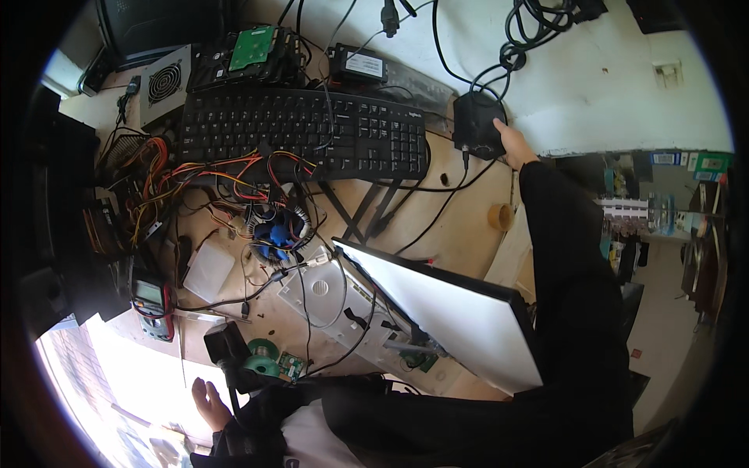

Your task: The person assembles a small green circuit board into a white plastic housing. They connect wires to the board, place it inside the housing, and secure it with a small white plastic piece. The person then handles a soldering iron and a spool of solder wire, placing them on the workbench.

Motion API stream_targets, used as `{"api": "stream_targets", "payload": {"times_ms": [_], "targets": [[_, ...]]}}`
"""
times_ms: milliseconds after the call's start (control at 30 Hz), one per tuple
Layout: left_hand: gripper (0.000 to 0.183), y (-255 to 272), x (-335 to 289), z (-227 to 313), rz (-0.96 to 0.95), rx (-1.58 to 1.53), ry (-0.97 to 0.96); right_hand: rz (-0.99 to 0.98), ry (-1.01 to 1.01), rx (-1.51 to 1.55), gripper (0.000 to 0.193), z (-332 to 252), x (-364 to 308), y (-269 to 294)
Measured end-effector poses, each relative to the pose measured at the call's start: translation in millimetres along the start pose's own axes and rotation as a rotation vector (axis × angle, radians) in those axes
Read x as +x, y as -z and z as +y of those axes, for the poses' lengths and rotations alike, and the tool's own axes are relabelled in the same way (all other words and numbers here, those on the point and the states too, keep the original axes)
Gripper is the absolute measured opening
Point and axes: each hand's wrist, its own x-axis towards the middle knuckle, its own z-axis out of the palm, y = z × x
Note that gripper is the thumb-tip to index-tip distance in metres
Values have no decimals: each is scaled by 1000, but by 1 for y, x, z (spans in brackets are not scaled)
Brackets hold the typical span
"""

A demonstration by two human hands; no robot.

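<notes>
My right hand (515,146) reaches to the far right and grips the edge of a black box (476,125) with cables plugged in. Its thumb lies on the box's face; the other fingers are hidden. At the lower left, my left hand (209,403) is off the table with fingers stretched out, holding nothing. A flat white panel with a black rim (460,312) stands tilted in front of me. Beside it lies a pale grey casing (320,288) with a cable across it. A black keyboard (304,132) lies beyond, left of the box.
A blue-centred fan (277,230) and bundled coloured wires (156,171) crowd the left. Nearby are a red-rimmed multimeter (152,304), a green spool (261,357) and a small circuit board (291,365). A brown tape roll (500,217) sits right. Coiled black cable (538,23) hangs behind the box.
</notes>
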Motion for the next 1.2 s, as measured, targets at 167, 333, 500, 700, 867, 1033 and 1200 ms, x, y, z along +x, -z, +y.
{"api": "stream_targets", "payload": {"times_ms": [167, 333, 500, 700, 867, 1033, 1200], "targets": [[44, 0, 4, -2, -26, 16, 23, -44, -31, 182, 57, 13, 17, 6], [42, 0, -4, 7, -18, 51, -7, -17, -79, 256, 57, 20, 15, 9], [41, 3, -1, 3, -29, 107, -1, -72, -69, 403, 55, 30, 19, 12], [42, 1, 0, 8, -22, 103, -53, -108, -61, 454, 54, 30, 29, 15], [42, 3, 3, 12, -26, 62, -43, -165, 2, 443, 55, 45, 46, 27], [41, -2, -1, 11, 3, 66, -34, 175, 185, -724, 42, -8, 22, 18], [37, -13, 0, 8, 28, 119, -119, -360, 98, -1345, 37, -148, -125, -21]]}}
